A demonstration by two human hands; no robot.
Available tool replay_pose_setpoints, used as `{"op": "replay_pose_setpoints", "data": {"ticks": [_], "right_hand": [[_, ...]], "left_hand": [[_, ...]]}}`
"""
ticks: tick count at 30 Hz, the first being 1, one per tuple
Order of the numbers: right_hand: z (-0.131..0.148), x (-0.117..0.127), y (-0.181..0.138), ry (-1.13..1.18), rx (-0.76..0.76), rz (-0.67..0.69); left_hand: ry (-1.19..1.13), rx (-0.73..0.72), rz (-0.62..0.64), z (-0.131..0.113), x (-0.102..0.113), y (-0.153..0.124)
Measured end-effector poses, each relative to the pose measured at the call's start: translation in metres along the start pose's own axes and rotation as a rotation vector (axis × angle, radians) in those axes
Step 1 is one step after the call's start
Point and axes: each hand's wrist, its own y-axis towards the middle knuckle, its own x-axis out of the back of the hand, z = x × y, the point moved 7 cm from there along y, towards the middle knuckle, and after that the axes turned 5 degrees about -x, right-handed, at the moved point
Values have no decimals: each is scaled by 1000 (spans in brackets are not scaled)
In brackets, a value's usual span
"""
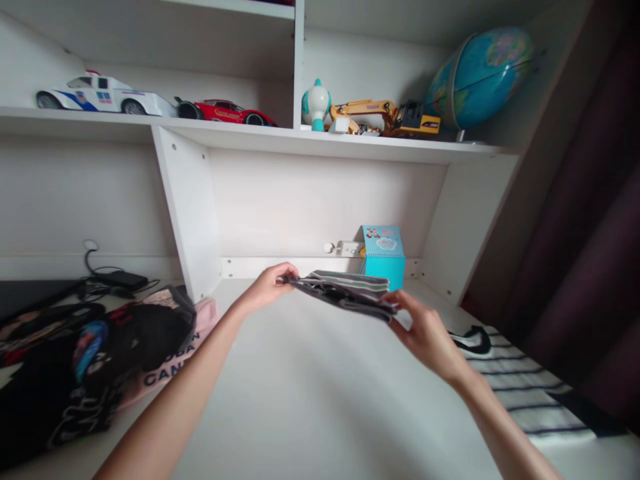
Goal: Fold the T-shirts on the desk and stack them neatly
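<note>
"CAN" was read in dark print on the pink garment [165, 365], lower left of frame; line above it only partly legible. Lettering was also spotted on the blue standing calendar [384, 267], right of centre, and on the yellow toy excavator [411, 120], upper right, but was too small to be read. Folded striped cloth [345, 293] was held up mid-frame, over the white table [300, 400], between both hands. Its left end was pinched by the nearly closed left hand [273, 283]; its right end was gripped between thumb and fingers of the half-curled right hand [425, 330].
</note>
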Motion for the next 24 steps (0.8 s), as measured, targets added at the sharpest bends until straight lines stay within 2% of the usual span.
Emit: {"op": "replay_pose_setpoints", "data": {"ticks": [4, 5, 7, 9, 12, 14, 16, 18, 21, 24], "right_hand": [[9, -47, -50, -32, -9, 525], [5, -54, -55, -15, -16, 609], [-12, -63, -48, -30, -21, 616], [-38, -71, -28, -100, -24, 517], [-82, -94, -5, -193, -62, 433], [-103, -110, -4, -250, -104, 418], [-111, -116, -16, -321, -152, 377], [-105, -116, -40, -388, -195, 328], [-78, -110, -80, -420, -215, 294], [-53, -100, -99, -336, -197, 269]], "left_hand": [[250, 162, 310, 43, -37, -33], [326, 181, 373, 47, -49, -41], [410, 126, 420, 34, -75, -51], [381, -18, 419, 0, -109, -59], [334, -167, 520, -43, -167, -75], [355, -173, 569, -50, -190, -83], [409, -130, 549, -40, -192, -85], [494, -71, 483, -20, -177, -82], [593, 29, 416, 13, -145, -76], [577, 132, 411, 38, -130, -74]]}}
